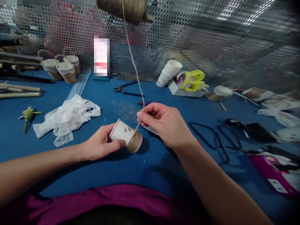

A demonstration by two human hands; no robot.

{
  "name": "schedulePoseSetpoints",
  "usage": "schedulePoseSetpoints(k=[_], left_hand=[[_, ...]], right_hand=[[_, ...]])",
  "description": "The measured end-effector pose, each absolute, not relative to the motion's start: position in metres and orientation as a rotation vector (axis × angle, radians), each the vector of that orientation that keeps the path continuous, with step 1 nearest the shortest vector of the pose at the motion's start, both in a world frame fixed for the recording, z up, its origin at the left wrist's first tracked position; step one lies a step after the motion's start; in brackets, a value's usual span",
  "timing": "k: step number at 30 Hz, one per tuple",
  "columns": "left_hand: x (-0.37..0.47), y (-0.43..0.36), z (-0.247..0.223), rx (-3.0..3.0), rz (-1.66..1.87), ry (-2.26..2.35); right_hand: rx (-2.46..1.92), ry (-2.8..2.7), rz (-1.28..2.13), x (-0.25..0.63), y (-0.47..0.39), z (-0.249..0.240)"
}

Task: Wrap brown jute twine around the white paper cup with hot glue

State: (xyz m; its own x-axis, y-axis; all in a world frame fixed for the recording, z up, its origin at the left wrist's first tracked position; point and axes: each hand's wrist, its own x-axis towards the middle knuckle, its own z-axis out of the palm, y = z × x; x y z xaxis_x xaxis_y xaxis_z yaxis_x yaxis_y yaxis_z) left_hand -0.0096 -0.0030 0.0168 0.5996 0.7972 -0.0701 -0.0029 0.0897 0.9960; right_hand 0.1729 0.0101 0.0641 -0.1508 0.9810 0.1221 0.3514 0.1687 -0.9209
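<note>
My left hand (103,142) grips a white paper cup (122,132) that lies tilted on its side above the blue table, its base toward the right. Brown twine (134,142) is wound round the lower part of the cup, and dark characters show on the bare part. Between the thumb and fingers of my right hand (161,122), just above the cup, the loose strand is pinched. From there the strand runs up to a large spool of twine (124,11) at the top of the view.
Three twine-wrapped baskets (67,73) stand back left, beside sticks (21,94). White lace (70,117) lies left of the cup. Pliers (126,89), stacked paper cups (169,72) and a box with yellow ribbon (192,82) are behind. A black cord (211,139) lies right.
</note>
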Motion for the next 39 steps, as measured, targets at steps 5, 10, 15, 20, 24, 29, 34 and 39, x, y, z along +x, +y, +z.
schedulePoseSetpoints(k=[5, 10, 15, 20, 24, 29, 34, 39], left_hand=[[-0.008, -0.001, 0.015, 1.311, 0.700, 0.730], [-0.009, -0.003, 0.019, 1.340, 0.685, 0.756], [-0.012, -0.005, 0.018, 1.429, 0.683, 0.760], [-0.014, -0.005, 0.016, 1.485, 0.701, 0.740], [-0.014, -0.006, 0.018, 1.514, 0.728, 0.739], [-0.013, -0.008, 0.022, 1.517, 0.752, 0.724], [-0.014, -0.009, 0.021, 1.528, 0.767, 0.726], [-0.015, -0.009, 0.022, 1.583, 0.797, 0.739]], right_hand=[[-1.295, -1.649, 0.975, 0.172, 0.004, 0.072], [-1.315, -1.619, 0.994, 0.172, 0.007, 0.069], [-1.339, -1.642, 1.003, 0.173, 0.013, 0.063], [-1.353, -1.680, 1.019, 0.173, 0.014, 0.059], [-1.368, -1.697, 1.026, 0.172, 0.013, 0.058], [-1.397, -1.731, 1.026, 0.172, 0.012, 0.057], [-1.422, -1.753, 1.057, 0.170, 0.012, 0.057], [-1.414, -1.759, 1.112, 0.169, 0.012, 0.053]])
